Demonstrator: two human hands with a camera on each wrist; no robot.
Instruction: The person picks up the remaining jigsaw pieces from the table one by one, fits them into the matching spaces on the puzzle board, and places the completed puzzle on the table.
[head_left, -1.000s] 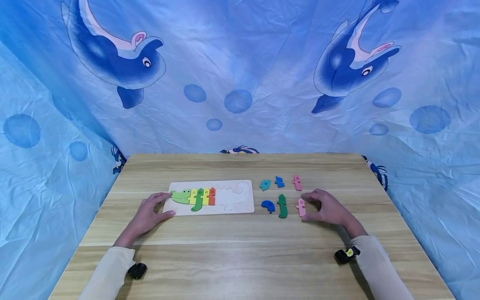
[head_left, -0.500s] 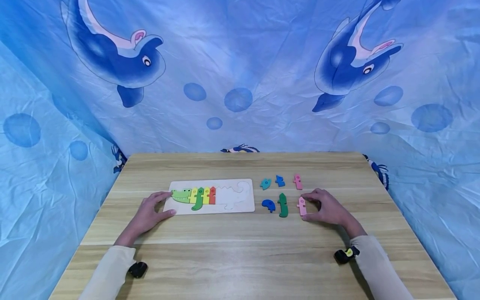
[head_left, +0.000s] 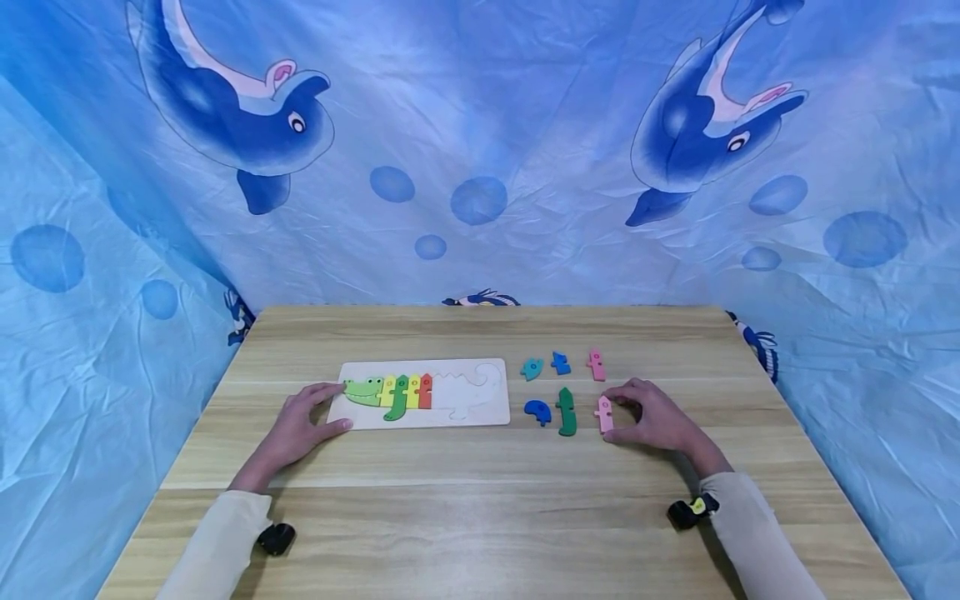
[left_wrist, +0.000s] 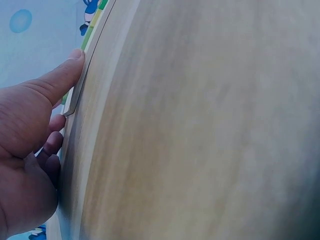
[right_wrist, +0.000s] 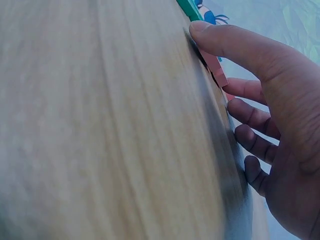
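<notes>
A pale wooden puzzle board lies left of the table's middle. Its left part is filled with crocodile pieces: a green head, then yellow, green and red body strips. At the board's left end, my left hand grips it, with thumb on the near edge and index finger at the far side. The left wrist view shows that thumb on the board's rim. On the right, a light pink puzzle piece is pinched lengthwise between the thumb and index finger of my right hand; the other fingers bend loosely behind.
Between board and right hand lie a teal piece, a blue piece, a dark blue curved piece and a long green leg piece. Another pink piece lies behind. A blue dolphin-print cloth hangs beyond the wooden table.
</notes>
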